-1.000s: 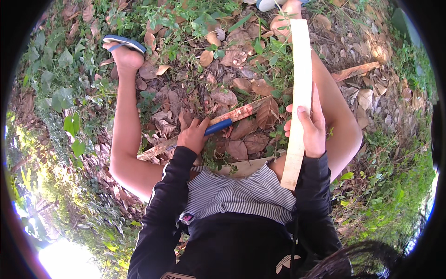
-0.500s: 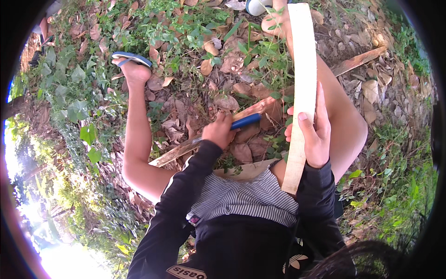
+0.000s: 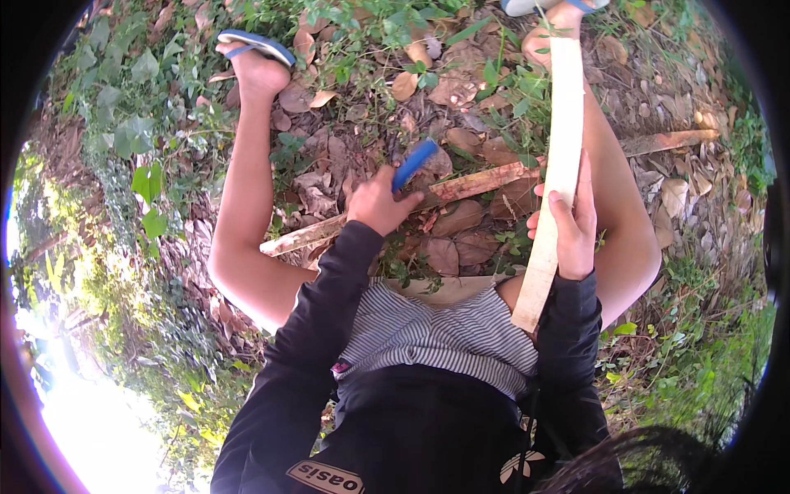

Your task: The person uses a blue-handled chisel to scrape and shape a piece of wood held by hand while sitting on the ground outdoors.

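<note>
Clock directions are read from the centre of the head view. Between 9 and 10 o'clock, green, broad-leaved ground vines (image 3: pixel 148 185) spread beside the bent, bare left leg (image 3: pixel 244 173). At 11 o'clock, the left foot wears a blue-strapped flip-flop with a pale sole (image 3: pixel 267 45). A rough brown wooden strip (image 3: pixel 477 183), reddish toward its right part, lies on dry brown leaves (image 3: pixel 440 257), slanting from 9 o'clock up to 2 o'clock; it passes behind the left hand. The left hand (image 3: pixel 378 202), just off centre toward 11 o'clock, has its fingers curled round a smooth blue cylindrical handle (image 3: pixel 415 165), which projects toward 1 o'clock; the thumb points toward 3 o'clock. The tool's other end cannot be made out. Grey-and-white striped cloth shorts (image 3: pixel 436 329) occupy 5 to 6 o'clock, above a black jacket front (image 3: pixel 420 428). A long, pale, flat wooden strip (image 3: pixel 564 123) stands lengthwise from 1 o'clock down to 4 o'clock, crossing before the bent, bare right leg (image 3: pixel 629 222). Near 3 o'clock, the right hand (image 3: pixel 573 226) grips this strip in its lower half, thumb along the near face, fingertips showing past its left edge. At 2 o'clock, beyond the right leg, a second reddish-brown wooden strip (image 3: pixel 671 142) lies on the litter.
</note>
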Demonstrator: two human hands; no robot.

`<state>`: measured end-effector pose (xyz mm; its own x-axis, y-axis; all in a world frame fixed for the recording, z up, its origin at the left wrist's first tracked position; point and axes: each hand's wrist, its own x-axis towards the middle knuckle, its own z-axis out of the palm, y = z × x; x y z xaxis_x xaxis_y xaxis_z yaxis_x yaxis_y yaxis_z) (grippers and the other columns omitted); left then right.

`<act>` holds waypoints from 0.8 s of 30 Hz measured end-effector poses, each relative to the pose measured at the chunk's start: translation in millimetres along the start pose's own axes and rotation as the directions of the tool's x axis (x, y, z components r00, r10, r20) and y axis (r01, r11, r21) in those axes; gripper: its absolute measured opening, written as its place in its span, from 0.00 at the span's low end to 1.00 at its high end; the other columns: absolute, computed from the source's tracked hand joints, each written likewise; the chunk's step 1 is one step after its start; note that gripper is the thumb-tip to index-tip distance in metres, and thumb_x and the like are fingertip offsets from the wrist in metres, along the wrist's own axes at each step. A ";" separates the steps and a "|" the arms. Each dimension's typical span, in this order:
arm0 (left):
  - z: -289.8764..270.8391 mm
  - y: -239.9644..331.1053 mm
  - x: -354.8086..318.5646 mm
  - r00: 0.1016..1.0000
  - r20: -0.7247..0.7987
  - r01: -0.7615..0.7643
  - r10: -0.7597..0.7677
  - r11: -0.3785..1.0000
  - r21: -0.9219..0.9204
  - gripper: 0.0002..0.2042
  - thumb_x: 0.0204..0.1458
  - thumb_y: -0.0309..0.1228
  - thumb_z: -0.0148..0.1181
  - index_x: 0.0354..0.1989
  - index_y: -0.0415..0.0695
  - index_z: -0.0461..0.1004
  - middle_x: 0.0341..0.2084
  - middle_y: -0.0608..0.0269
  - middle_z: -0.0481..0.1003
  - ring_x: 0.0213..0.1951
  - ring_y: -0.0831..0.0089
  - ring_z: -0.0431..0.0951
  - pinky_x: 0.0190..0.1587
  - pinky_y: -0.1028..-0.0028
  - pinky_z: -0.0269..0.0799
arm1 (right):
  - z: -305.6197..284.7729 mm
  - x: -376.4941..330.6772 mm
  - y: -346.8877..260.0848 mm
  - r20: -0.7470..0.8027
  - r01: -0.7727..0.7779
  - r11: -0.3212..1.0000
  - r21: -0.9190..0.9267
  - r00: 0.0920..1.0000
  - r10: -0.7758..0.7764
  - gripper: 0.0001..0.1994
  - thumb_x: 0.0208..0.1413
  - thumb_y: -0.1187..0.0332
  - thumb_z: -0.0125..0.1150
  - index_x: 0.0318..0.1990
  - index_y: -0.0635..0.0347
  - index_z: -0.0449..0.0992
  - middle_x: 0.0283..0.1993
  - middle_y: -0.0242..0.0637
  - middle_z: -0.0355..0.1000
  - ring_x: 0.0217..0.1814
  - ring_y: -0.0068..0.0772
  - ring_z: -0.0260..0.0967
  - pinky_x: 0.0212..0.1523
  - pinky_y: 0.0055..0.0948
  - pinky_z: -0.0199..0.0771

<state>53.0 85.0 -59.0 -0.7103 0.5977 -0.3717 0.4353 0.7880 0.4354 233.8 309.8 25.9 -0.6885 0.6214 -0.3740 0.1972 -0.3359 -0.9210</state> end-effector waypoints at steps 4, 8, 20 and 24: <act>10.3 11.4 -11.3 0.964 -0.036 -0.262 0.265 0.963 0.058 0.22 0.47 0.46 0.67 0.40 0.44 0.68 0.37 0.55 0.73 0.34 0.53 0.81 0.34 0.57 0.78 | 8.2 7.1 16.0 0.082 -0.060 0.994 -0.090 0.994 0.067 0.37 0.60 0.74 0.50 0.74 0.56 0.41 0.51 0.39 0.67 0.36 0.22 0.68 0.27 0.23 0.76; 20.1 13.5 -7.0 0.971 0.183 -0.180 0.153 0.974 0.140 0.26 0.47 0.44 0.67 0.49 0.47 0.62 0.39 0.54 0.73 0.35 0.49 0.80 0.34 0.55 0.77 | 14.8 12.3 39.1 0.094 -0.024 0.982 -0.188 0.995 0.042 0.35 0.62 0.71 0.47 0.75 0.51 0.40 0.46 0.43 0.70 0.23 0.24 0.70 0.21 0.22 0.73; -16.4 -0.5 -8.9 0.962 -0.179 -0.229 0.205 0.966 -0.123 0.23 0.50 0.52 0.63 0.37 0.43 0.69 0.29 0.55 0.72 0.31 0.54 0.79 0.32 0.59 0.76 | 23.4 14.4 37.7 0.047 -0.125 0.947 -0.297 0.988 0.145 0.35 0.60 0.74 0.50 0.74 0.57 0.42 0.53 0.42 0.67 0.34 0.23 0.69 0.26 0.25 0.77; -6.7 60.2 -21.0 0.901 -0.342 -0.375 0.265 0.874 -0.310 0.27 0.49 0.57 0.61 0.34 0.42 0.69 0.27 0.56 0.71 0.25 0.57 0.77 0.26 0.62 0.74 | 9.0 32.4 69.0 0.203 0.104 0.873 -0.477 0.979 -0.005 0.35 0.61 0.73 0.52 0.73 0.62 0.43 0.54 0.41 0.67 0.41 0.27 0.70 0.44 0.28 0.76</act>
<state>90.4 118.9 -19.5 -0.7140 0.6975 0.0611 0.4750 0.4185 0.7741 218.8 300.4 -48.9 -0.8171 0.4663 -0.3390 0.4333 0.1089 -0.8946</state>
